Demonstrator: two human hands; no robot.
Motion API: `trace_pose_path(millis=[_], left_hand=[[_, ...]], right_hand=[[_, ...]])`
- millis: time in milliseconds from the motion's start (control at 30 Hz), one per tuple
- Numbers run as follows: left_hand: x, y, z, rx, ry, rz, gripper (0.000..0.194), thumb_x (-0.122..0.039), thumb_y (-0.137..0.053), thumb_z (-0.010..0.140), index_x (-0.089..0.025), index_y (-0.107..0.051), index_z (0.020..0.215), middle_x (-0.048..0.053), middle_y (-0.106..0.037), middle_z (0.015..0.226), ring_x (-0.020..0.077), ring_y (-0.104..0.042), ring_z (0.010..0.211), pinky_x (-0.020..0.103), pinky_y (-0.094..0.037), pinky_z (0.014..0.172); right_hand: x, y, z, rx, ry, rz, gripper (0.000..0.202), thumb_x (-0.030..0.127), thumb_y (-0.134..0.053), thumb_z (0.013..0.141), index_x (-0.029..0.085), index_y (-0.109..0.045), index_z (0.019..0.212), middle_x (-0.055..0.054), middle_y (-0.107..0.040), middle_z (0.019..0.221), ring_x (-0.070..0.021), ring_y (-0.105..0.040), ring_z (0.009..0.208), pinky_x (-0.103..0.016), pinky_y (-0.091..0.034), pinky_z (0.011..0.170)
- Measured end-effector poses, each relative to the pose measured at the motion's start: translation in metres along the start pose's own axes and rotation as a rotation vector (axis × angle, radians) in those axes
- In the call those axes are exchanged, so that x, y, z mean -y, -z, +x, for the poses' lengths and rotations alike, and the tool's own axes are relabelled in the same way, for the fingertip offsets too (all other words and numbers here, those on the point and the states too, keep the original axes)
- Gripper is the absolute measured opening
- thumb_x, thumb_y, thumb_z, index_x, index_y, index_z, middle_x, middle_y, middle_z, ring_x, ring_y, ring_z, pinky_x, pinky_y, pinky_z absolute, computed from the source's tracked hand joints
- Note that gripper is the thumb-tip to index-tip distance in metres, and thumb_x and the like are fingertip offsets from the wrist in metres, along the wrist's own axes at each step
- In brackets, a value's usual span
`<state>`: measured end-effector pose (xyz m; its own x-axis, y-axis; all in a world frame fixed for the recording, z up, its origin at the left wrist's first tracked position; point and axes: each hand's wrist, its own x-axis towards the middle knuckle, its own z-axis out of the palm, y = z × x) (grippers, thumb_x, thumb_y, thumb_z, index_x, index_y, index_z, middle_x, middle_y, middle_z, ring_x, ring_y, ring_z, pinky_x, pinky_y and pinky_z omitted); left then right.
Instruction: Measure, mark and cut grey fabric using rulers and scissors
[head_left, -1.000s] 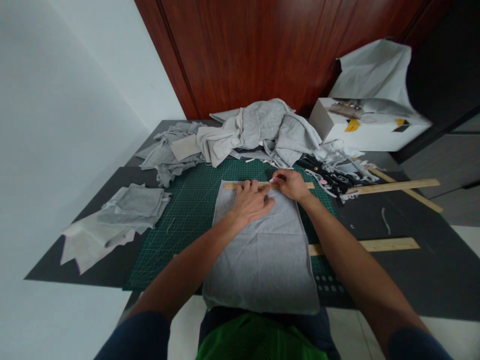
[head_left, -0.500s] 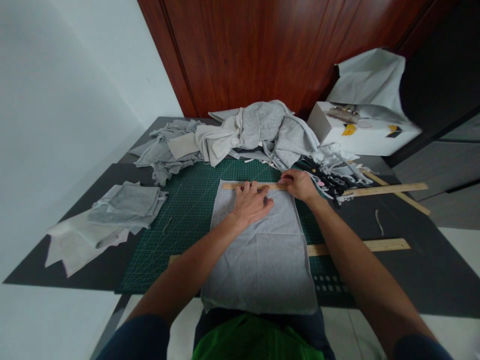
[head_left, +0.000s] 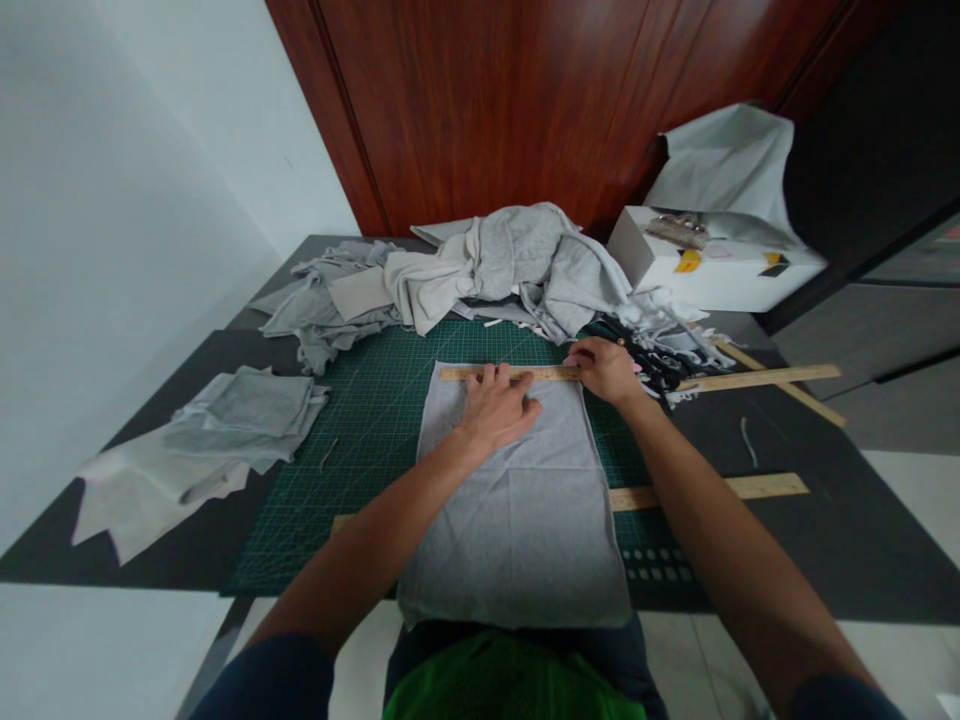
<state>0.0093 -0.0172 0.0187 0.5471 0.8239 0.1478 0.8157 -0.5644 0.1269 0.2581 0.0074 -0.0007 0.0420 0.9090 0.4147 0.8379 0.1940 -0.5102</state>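
Note:
A grey cloth (head_left: 525, 520) lies flat on the green cutting mat (head_left: 360, 420), its near end hanging over the table's front edge. Across its far edge runs a short wooden ruler (head_left: 454, 374). My left hand (head_left: 496, 408) presses on the ruler and cloth with its fingers spread. At the ruler's right end, my right hand (head_left: 600, 368) has its fingers pinched round a small pink piece (head_left: 571, 360), mostly hidden by the fingers. Under the cloth and my forearms passes a longer wooden ruler (head_left: 765, 486).
Crumpled grey cloths (head_left: 517, 255) are heaped at the back. Folded cloths (head_left: 255, 405) lie at the left. Black scissors (head_left: 652, 365), white scraps and crossed wooden strips (head_left: 780, 377) are at the right, before a white box (head_left: 720, 270).
The whole view has shifted slightly. My right hand has moved a little to the right along the cloth's far edge; my left hand stays on the ruler.

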Motion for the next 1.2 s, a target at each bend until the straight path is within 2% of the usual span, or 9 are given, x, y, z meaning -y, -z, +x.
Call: trace_pose_path(millis=[133,233,367,500,600,767,867,1033,1200], left_hand=[[0.0,0.001,0.0,0.0,-0.011,0.016,0.048,-0.043,-0.051,0.102,-0.028,-0.065,0.145,0.016,-0.059,0.129,0.0394,-0.049,0.125,0.06,-0.042,0.101],[0.001,0.001,0.0,0.002,-0.012,0.025,0.048,-0.043,-0.051,0.102,-0.029,-0.064,0.146,0.016,-0.059,0.129,0.0392,-0.049,0.125,0.06,-0.042,0.101],[0.001,0.001,0.0,0.007,-0.004,0.022,0.048,-0.043,-0.051,0.102,-0.029,-0.064,0.146,0.016,-0.058,0.129,0.0388,-0.049,0.125,0.06,-0.042,0.101],[0.001,0.001,0.0,0.004,-0.004,0.025,0.047,-0.043,-0.05,0.102,-0.03,-0.064,0.144,0.016,-0.059,0.129,0.0387,-0.049,0.124,0.059,-0.043,0.101],[0.0,0.001,0.0,0.01,0.002,0.024,0.047,-0.043,-0.05,0.102,-0.03,-0.064,0.145,0.016,-0.058,0.13,0.0385,-0.049,0.125,0.059,-0.042,0.102],[0.001,0.002,0.0,0.028,0.002,0.031,0.049,-0.043,-0.048,0.103,-0.03,-0.062,0.148,0.016,-0.058,0.131,0.0384,-0.049,0.125,0.059,-0.041,0.103],[0.001,0.004,0.001,0.045,0.008,0.043,0.049,-0.043,-0.046,0.104,-0.03,-0.062,0.148,0.015,-0.058,0.133,0.0379,-0.048,0.127,0.059,-0.04,0.105],[0.001,0.007,0.003,0.1,0.019,0.053,0.05,-0.042,-0.045,0.105,-0.032,-0.059,0.151,0.015,-0.056,0.136,0.0384,-0.048,0.128,0.058,-0.039,0.105],[0.003,0.009,0.005,0.112,0.014,0.06,0.051,-0.041,-0.045,0.105,-0.031,-0.056,0.154,0.017,-0.058,0.137,0.0394,-0.05,0.13,0.057,-0.04,0.106]], right_hand=[[0.008,-0.006,0.001,0.035,0.02,0.077,0.012,0.019,-0.066,0.086,0.023,-0.076,0.083,-0.007,-0.081,0.091,-0.0258,-0.074,0.089,-0.037,-0.057,0.086],[0.002,-0.003,-0.001,0.044,0.0,0.062,0.01,0.022,-0.069,0.086,0.023,-0.075,0.078,-0.007,-0.081,0.087,-0.0256,-0.074,0.086,-0.036,-0.056,0.083],[-0.008,0.003,-0.004,-0.006,-0.063,-0.007,0.007,0.021,-0.071,0.084,0.022,-0.075,0.078,-0.007,-0.08,0.086,-0.0259,-0.073,0.086,-0.036,-0.054,0.082],[-0.001,-0.003,-0.003,0.004,0.009,0.047,0.009,0.021,-0.068,0.086,0.023,-0.075,0.081,-0.007,-0.08,0.089,-0.0257,-0.073,0.09,-0.037,-0.054,0.087],[0.003,-0.005,-0.003,0.031,0.014,0.079,0.009,0.024,-0.069,0.088,0.023,-0.073,0.08,-0.006,-0.079,0.087,-0.0243,-0.072,0.086,-0.036,-0.054,0.084],[-0.011,0.015,-0.013,-0.057,-0.214,0.017,0.005,0.025,-0.073,0.084,0.022,-0.071,0.081,-0.005,-0.076,0.082,-0.0232,-0.07,0.079,-0.034,-0.053,0.078],[-0.016,0.03,-0.024,-0.104,-0.321,0.015,0.009,0.029,-0.074,0.082,0.02,-0.072,0.085,-0.005,-0.077,0.082,-0.0232,-0.07,0.08,-0.034,-0.053,0.078],[-0.01,0.045,-0.041,0.044,-0.463,-0.074,0.008,0.024,-0.075,0.075,0.02,-0.075,0.082,-0.004,-0.077,0.082,-0.0222,-0.072,0.082,-0.032,-0.054,0.079],[-0.008,0.049,-0.048,0.126,-0.541,-0.261,0.015,0.028,-0.077,0.076,0.018,-0.079,0.087,-0.008,-0.079,0.09,-0.0264,-0.074,0.089,-0.034,-0.055,0.084]])
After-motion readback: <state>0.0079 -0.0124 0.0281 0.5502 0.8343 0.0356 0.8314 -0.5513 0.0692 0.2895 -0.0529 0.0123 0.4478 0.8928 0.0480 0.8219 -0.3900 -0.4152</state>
